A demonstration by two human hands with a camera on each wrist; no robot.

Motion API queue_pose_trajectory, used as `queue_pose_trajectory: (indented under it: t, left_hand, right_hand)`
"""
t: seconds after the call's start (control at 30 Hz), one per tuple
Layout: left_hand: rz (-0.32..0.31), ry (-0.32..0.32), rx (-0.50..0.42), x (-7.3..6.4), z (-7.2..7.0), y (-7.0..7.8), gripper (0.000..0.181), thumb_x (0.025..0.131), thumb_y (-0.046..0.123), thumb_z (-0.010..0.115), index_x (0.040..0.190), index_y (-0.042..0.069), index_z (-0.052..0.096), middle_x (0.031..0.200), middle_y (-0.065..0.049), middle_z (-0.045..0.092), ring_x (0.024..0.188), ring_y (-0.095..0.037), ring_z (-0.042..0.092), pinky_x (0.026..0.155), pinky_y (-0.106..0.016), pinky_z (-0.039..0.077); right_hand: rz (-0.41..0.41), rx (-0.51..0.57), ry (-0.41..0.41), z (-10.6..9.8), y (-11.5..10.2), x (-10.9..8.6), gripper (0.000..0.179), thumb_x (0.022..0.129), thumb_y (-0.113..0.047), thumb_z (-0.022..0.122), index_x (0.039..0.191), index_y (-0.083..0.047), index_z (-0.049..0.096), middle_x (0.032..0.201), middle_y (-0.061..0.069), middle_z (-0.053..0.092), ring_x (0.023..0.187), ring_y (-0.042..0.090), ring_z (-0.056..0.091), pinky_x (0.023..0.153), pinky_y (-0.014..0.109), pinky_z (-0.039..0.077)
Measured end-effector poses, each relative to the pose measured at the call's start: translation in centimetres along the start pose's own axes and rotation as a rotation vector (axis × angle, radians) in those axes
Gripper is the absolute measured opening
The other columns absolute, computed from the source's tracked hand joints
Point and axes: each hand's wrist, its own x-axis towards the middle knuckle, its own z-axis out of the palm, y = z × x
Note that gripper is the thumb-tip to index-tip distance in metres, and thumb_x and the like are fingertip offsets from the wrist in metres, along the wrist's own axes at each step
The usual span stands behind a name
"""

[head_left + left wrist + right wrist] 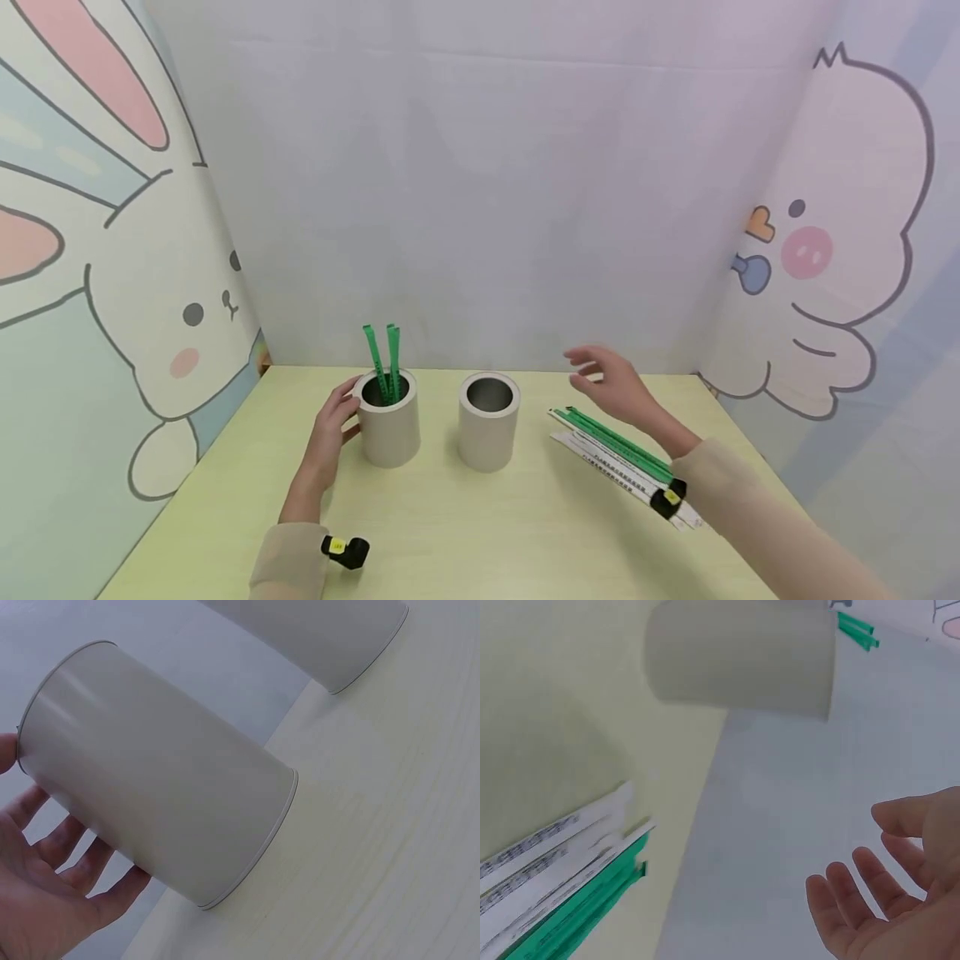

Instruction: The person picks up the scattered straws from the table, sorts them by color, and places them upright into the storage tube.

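My left hand (326, 433) holds the left side of a pale grey cylindrical cup (392, 433). Its bent fingers (112, 896) rest along the cup's side, and the thumb is at the rim. A few slim green-wrapped sticks (393, 354) stand in this cup, leaning apart. My right hand (615, 385) is raised with nothing in it, its fingers loosely bent. Below it, a bundle of slim wrapped sticks lies on the table: green ones (618, 442) beside white ones with dark print (603, 467). The right hand is above their far end.
A second pale grey cup (487, 433) stands upright between the left cup and the bundle, its dark inside showing. The light wooden table (465, 542) ends at a plain pale backdrop (480, 208). Cartoon-printed sheets (847, 192) hang at both sides.
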Motion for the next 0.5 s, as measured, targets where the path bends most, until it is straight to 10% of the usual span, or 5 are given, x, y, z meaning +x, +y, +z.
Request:
queue_pose_trajectory:
  t: [0.5]
  left_hand:
    - [-0.003, 0.012, -0.006, 0.0, 0.2, 0.0, 0.053, 0.116, 0.035, 0.033, 0.167, 0.021, 0.032, 0.17, -0.009, 0.032, 0.154, -0.038, 0.031, 0.124, -0.067, 0.029]
  right_hand:
    - [-0.011, -0.283, -0.175, -1.1, 10.6, -7.5, 0.033, 0.091, 0.014, 0.069, 0.122, 0.003, 0.073, 0.111, 0.018, 0.073, 0.089, 0.026, 0.071, 0.077, 0.036, 0.062]
